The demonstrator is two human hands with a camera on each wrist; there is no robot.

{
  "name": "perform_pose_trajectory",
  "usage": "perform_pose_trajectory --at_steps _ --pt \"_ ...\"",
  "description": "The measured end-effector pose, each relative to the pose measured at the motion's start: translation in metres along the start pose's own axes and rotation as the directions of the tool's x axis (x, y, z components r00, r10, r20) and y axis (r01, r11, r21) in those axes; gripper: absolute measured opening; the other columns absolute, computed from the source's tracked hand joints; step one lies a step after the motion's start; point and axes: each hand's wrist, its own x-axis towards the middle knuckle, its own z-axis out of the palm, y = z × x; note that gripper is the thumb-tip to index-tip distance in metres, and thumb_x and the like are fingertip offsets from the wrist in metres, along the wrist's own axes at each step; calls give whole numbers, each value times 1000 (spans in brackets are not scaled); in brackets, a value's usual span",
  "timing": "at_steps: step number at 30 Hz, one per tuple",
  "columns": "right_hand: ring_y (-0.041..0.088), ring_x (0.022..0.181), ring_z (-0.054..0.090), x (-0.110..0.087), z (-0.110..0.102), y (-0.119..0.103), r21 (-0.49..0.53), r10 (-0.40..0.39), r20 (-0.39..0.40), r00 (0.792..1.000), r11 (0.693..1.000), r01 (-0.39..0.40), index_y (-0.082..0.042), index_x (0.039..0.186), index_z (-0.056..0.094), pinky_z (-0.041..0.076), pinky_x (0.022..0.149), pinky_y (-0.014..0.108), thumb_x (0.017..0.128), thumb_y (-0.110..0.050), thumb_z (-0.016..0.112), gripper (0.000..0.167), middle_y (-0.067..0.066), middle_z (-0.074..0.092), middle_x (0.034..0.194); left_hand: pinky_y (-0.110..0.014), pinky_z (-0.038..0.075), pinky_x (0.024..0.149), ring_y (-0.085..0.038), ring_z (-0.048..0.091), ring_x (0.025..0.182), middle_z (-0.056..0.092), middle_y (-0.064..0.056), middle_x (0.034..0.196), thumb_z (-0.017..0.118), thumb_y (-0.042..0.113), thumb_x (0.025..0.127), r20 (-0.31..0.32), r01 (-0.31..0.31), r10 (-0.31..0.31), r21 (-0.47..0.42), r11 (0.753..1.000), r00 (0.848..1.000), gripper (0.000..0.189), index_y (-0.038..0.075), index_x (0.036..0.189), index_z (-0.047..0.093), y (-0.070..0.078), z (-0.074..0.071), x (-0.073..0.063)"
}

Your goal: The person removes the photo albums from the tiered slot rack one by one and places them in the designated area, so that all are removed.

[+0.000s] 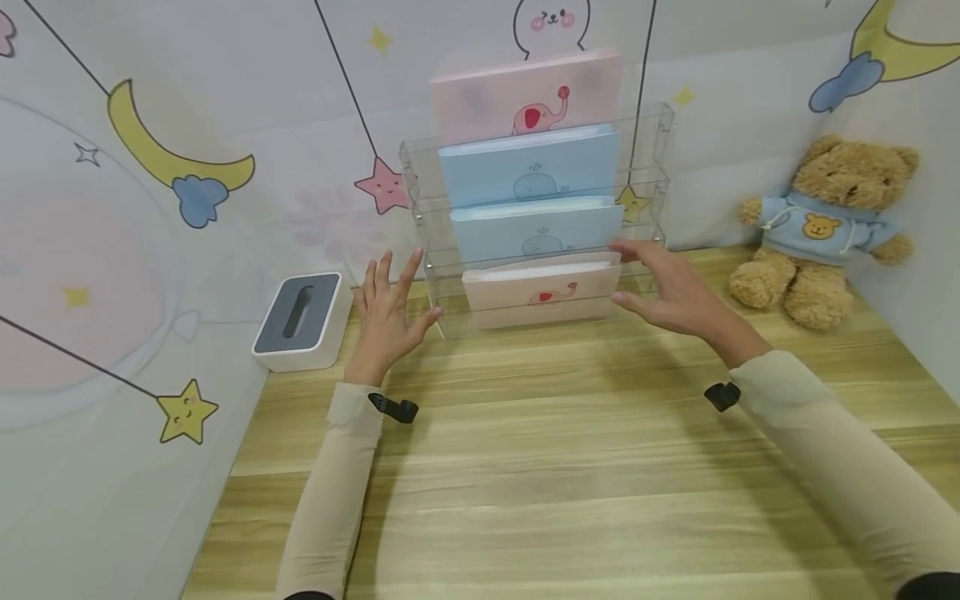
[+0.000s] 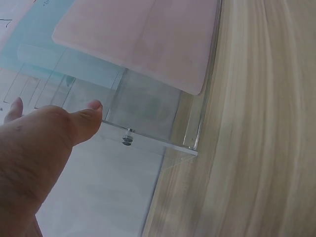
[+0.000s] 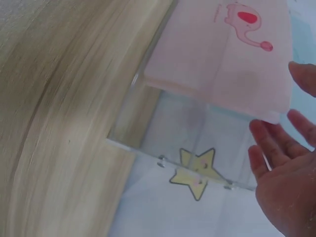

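through my remote feed i see what looks like a child's study corner, home or not i can't tell: cartoon moons (image 1: 148, 150) and stars (image 1: 186, 413) on the walls (image 1: 277, 58), a teddy bear (image 1: 821, 223), animal-print folders (image 1: 487, 177), a wood-grain desk (image 1: 570, 475).

There is room to pass over the bench (image 1: 540, 458) before the rack (image 1: 662, 187), but a box (image 1: 321, 342) blocks the left, a teddy bear (image 1: 821, 227) the right.

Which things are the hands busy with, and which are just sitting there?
Probably part of the job:
- clear rack
- pink notebooks
- blue notebooks

Probably just sitting there:
- teddy
- white box
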Motion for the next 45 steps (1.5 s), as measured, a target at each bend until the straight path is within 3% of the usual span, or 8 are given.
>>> perform_pose_trajectory --at_steps 11,17,22,27,32,37,45 --pt "35 121 68 19 14 0 103 -35 -120 992 994 47 -5 137 69 53 104 55 97 -7 78 41 15 73 137 -80 14 126 -53 9 166 21 -25 177 74 45 100 16 -15 16 -27 1000 1000 94 43 172 13 -2 0 -1" --pt "28 125 68 26 18 -3 201 1 -108 994 979 20 -12 132 74 51 109 54 99 -12 77 32 10 75 133 -82 22 123 -57 21 162 35 -28 170 72 41 102 -7 -66 66 -34 997 998 89 38 172 17 -3 0 1" --pt "11 127 65 30 26 -2 258 23 -85 996 966 0 -16 124 79 49 111 44 99 -12 77 25 7 76 132 -79 25 124 -61 30 157 43 -31 163 73 37 102 -16 -100 100 -45 994 995 88 31 171 19 -1 1 2" --pt "-1 122 62 32 36 0 269 59 -80 995 963 -35 -16 121 81 48 99 23 98 -11 79 24 7 77 132 -77 26 125 -62 34 153 46 -34 159 75 31 100 -34 -117 114 -71 991 993 90 28 171 20 -1 3 2" --pt "-4 104 60 35 47 1 327 72 -136 988 945 -24 -12 120 81 44 86 20 98 -7 78 23 12 78 130 -73 23 128 -60 35 154 47 -33 158 74 29 101 -29 -111 109 -83 990 994 90 28 172 18 -3 3 1" --pt "-1 87 59 36 59 -5 385 56 -259 964 921 50 -7 113 83 44 78 21 95 -1 79 20 17 80 119 -70 22 131 -58 37 153 49 -33 156 74 28 102 -34 -119 116 -80 990 993 90 28 172 17 -6 2 1" --pt "-3 90 68 36 68 -13 404 120 -394 911 913 54 -5 107 85 46 71 16 95 2 77 16 20 82 111 -68 22 131 -57 45 147 52 -35 151 74 26 101 -69 -166 159 -96 981 985 87 23 171 22 -3 3 3"
